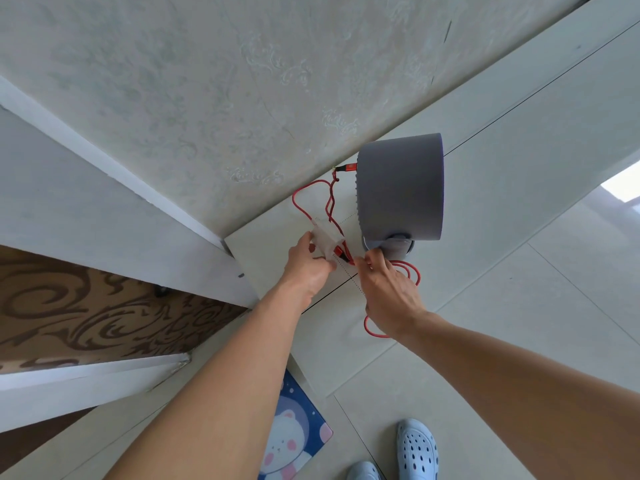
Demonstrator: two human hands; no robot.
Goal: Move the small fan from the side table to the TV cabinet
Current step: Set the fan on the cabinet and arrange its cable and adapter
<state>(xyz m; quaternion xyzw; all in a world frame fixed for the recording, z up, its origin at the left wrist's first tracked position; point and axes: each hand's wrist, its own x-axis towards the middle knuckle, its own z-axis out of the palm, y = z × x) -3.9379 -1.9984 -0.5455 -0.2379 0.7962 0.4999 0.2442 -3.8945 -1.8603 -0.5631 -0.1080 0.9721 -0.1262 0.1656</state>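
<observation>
1. A pale wall [207,98] with faint embossed patterns fills the top of the view; below it runs a long white bench [519,109], its near corner ending by the wall at the left.
2. One small grey fan [401,188] stands on the bench near that corner, close to the wall, with open bench stretching away to the right.
3. One red cable [311,192] plugs into the fan's back, loops across the bench and trails over the front edge.
4. The left hand [308,268] grips one white plug block [325,240] lying on the bench beside the fan.
5. The right hand [388,289] pinches the red cable at the block, its fingers just beside the fan's foot.
6. Pale floor tiles [519,323] spread below the bench, with free room to the right.
7. Two light blue clogs [417,448] stand on the tiles; one blue mat [294,431] with a bear picture lies to their left.
</observation>
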